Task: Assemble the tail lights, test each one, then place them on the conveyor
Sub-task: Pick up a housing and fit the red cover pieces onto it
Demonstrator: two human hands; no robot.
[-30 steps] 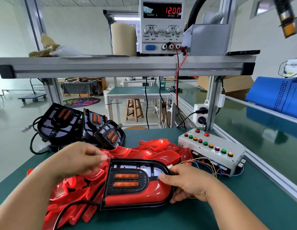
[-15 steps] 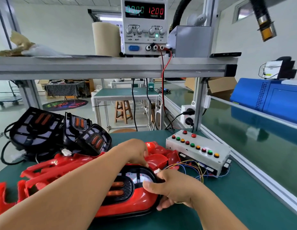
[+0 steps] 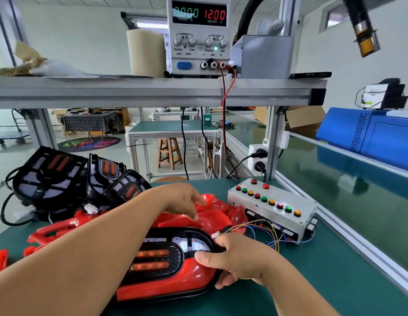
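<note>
An assembled tail light (image 3: 175,277), with a red lens in a black housing and two orange strips, lies on the green bench in front of me. My right hand (image 3: 235,256) grips its right end, thumb on top and fingers underneath. My left forearm crosses over the light's left part. My left hand (image 3: 182,199) hovers over the loose red lenses (image 3: 212,218) behind it, fingers pointing down and a fingertip touching one. A white connector (image 3: 215,234) with coloured wires sits just above my right hand. The grey test box (image 3: 271,201) with coloured buttons stands to the right.
Several black housings (image 3: 50,174) are stacked at the back left, more red lenses (image 3: 59,229) in front of them. The power supply (image 3: 198,35) on the upper shelf (image 3: 153,92) reads 12.00 V. The conveyor (image 3: 335,179) runs along the right, with a blue machine (image 3: 369,135) beyond it.
My left hand has left the tail light's left end, crossed over it to the right, and now hangs over the red lenses near the test box. My right hand keeps its hold.
</note>
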